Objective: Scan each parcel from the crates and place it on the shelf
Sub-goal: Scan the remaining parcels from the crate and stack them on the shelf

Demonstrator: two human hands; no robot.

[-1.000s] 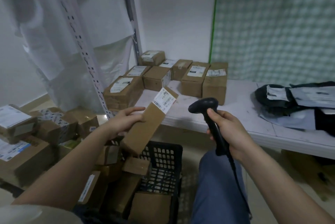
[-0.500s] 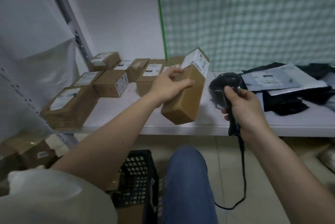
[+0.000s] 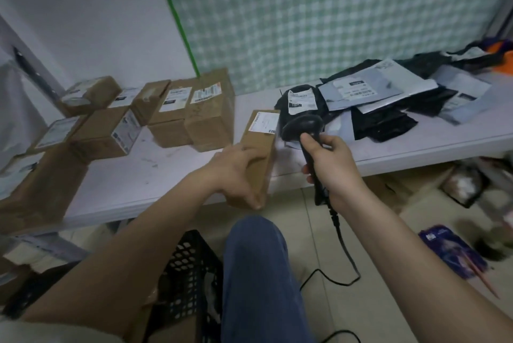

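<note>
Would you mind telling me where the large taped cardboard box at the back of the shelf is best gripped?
Probably by its two side faces, reaching from the front. The large taped cardboard box stands upright on the shelf; its right side is free, its left adjoins a labelled neighbouring box, leaving little finger room.

Dim flat light; blurred, bowed edges.

On the shelf (image 3: 155, 176), a cluster of cardboard boxes (image 3: 177, 115) sits at the left and a heap of mailer bags (image 3: 383, 103) at the right. Between them, at the front edge, the left hand (image 3: 236, 173) holds a long parcel (image 3: 261, 153); just right of it, the right hand (image 3: 330, 165) grips the scanner (image 3: 302, 126). Below the shelf, a crate (image 3: 188, 267) stands left of the person's knee (image 3: 255, 248).
</note>
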